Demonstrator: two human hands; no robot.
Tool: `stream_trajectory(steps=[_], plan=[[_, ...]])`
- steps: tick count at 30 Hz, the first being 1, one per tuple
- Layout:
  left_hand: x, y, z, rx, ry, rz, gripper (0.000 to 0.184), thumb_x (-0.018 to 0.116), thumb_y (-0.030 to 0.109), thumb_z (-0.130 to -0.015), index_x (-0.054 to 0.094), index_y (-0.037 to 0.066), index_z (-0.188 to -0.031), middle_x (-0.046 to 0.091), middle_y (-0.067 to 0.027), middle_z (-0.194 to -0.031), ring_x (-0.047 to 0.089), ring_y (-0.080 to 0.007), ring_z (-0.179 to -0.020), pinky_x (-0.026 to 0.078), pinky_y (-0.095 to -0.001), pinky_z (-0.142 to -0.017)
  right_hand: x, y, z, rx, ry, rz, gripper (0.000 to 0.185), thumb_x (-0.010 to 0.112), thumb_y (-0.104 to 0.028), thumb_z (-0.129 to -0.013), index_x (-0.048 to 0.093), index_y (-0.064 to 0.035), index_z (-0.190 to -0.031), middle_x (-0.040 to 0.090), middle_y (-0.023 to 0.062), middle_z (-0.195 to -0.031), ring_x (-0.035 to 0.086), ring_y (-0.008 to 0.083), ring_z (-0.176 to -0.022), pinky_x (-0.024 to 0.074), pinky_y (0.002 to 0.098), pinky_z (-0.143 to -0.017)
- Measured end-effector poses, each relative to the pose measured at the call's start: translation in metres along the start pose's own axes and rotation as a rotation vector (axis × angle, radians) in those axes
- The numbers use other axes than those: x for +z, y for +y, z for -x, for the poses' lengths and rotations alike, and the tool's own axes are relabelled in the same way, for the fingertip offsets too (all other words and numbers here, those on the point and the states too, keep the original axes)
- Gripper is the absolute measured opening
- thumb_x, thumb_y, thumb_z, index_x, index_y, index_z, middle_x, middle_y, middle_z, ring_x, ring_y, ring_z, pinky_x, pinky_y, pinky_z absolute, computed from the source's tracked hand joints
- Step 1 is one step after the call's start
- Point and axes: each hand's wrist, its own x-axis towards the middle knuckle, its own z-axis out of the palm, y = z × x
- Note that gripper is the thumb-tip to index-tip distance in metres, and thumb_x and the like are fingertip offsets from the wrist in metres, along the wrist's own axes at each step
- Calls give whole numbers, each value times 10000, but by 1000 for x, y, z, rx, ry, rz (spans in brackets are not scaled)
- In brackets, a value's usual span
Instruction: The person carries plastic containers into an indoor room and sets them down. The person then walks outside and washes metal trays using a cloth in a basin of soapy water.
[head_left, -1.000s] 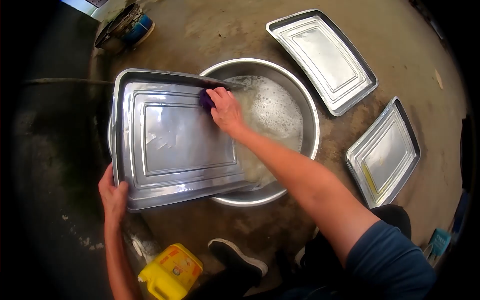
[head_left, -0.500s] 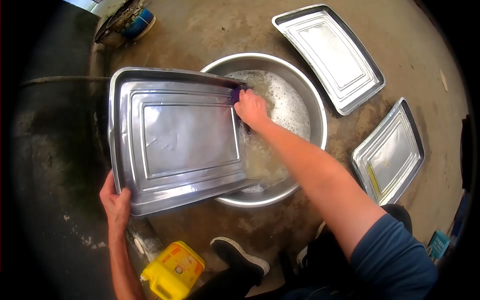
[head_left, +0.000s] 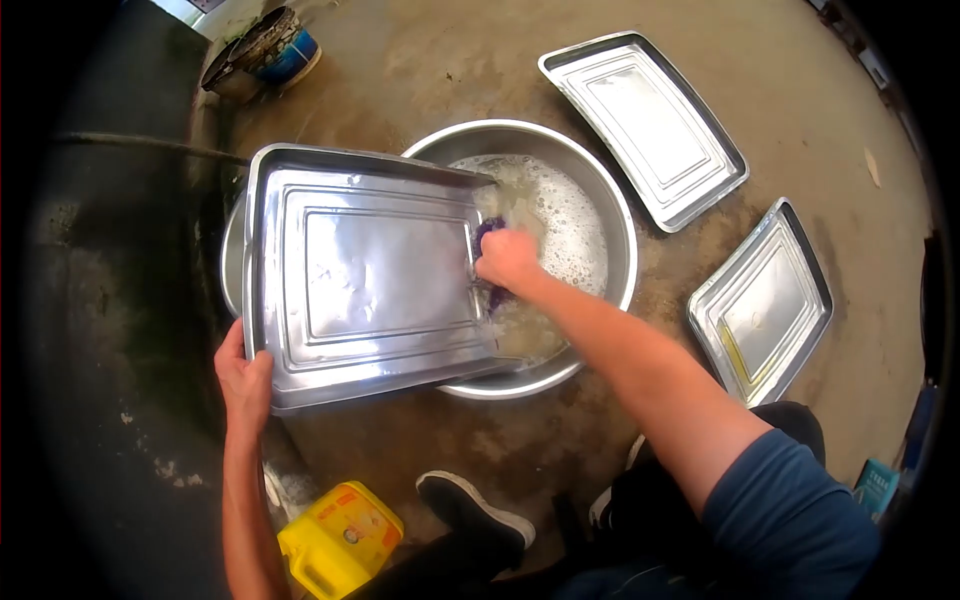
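Note:
My left hand (head_left: 244, 378) grips a metal tray (head_left: 385, 265) by its lower left edge, thumb on the near rim. The tray leans with its right end down in a large round steel basin (head_left: 628, 240). Foamy, cloudy water (head_left: 570, 220) fills part of that basin. My right hand (head_left: 508, 260) is closed on a purple scrubbing cloth (head_left: 488, 232), held against the tray's right end. Its exact kind is partly hidden by my fingers.
Two more metal trays, an upper one (head_left: 650, 125) and a lower one (head_left: 775, 290), lie on the wet concrete at right. A yellow jug (head_left: 345, 540) stands near my foot. Dirty buckets (head_left: 280, 55) sit at upper left. Behind the held tray shows another metal rim (head_left: 232, 255).
My right hand has moved down along the tray's right end with the purple cloth. The tray has shifted slightly right, uncovering a metal rim at its left.

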Motion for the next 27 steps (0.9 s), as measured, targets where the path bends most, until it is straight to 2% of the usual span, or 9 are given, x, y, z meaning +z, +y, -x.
stream_trajectory(steps=[5,10,12,15,16,18,22,24,27], plan=[[1,-11,-6,40,20,35,470,423,11,-680,574,-101,-1111,640,-125,-926,585,-164,-831,455,-260,-797,-7,-12,45,-76,-176,54,215,581,-166,-677,710,-43,-800,685,156,-824,670,314,-811,536,394,-730],[2,-24,-11,61,21,87,479,399,-13,-671,572,-107,-1108,644,-142,-946,597,-187,-852,458,-267,-812,-7,-20,63,-60,-262,48,257,583,-193,-683,711,-44,-849,681,176,-898,664,313,-867,536,398,-745],[2,-25,-10,76,18,96,486,387,-25,-667,571,-110,-1108,645,-148,-950,601,-197,-857,458,-272,-822,-8,-24,69,-12,-365,-9,301,582,-224,-691,709,-34,-885,678,186,-934,660,320,-885,530,411,-763],[3,-23,-8,61,32,86,489,383,-30,-666,570,-112,-1110,644,-151,-950,602,-205,-856,458,-280,-829,-26,-45,80,-55,-503,-30,348,587,-278,-696,703,-14,-893,676,195,-942,652,337,-897,522,425,-776],[2,-23,-7,64,33,87,489,383,-30,-666,570,-112,-1110,644,-151,-950,602,-205,-856,458,-280,-829,-26,-52,80,-56,-500,-29,348,587,-278,-696,703,-14,-893,676,195,-942,652,337,-897,522,425,-776],[2,-23,-7,60,36,82,489,382,-33,-665,572,-110,-1110,645,-152,-938,603,-210,-848,458,-286,-833,-25,-67,80,-196,-499,-114,401,605,-328,-680,694,7,-881,674,210,-916,645,358,-886,515,432,-777],[5,-37,-8,82,61,92,480,387,-26,-663,574,-109,-1097,644,-148,-919,601,-209,-832,461,-288,-821,-20,-107,72,-271,-379,-506,410,615,-346,-656,685,19,-829,660,240,-854,636,390,-830,510,426,-760],[5,-38,-6,84,44,46,470,396,-17,-659,575,-108,-1083,641,-143,-902,597,-205,-818,465,-290,-810,-13,-136,73,-302,-217,-697,384,610,-341,-651,664,16,-782,654,238,-810,630,401,-798,507,433,-746],[9,-33,-2,77,33,55,467,400,-12,-655,575,-106,-1077,639,-139,-905,594,-194,-815,466,-291,-804,-13,-177,79,-355,26,-777,315,594,-285,-673,607,-7,-821,645,220,-805,617,398,-808,496,458,-747]])
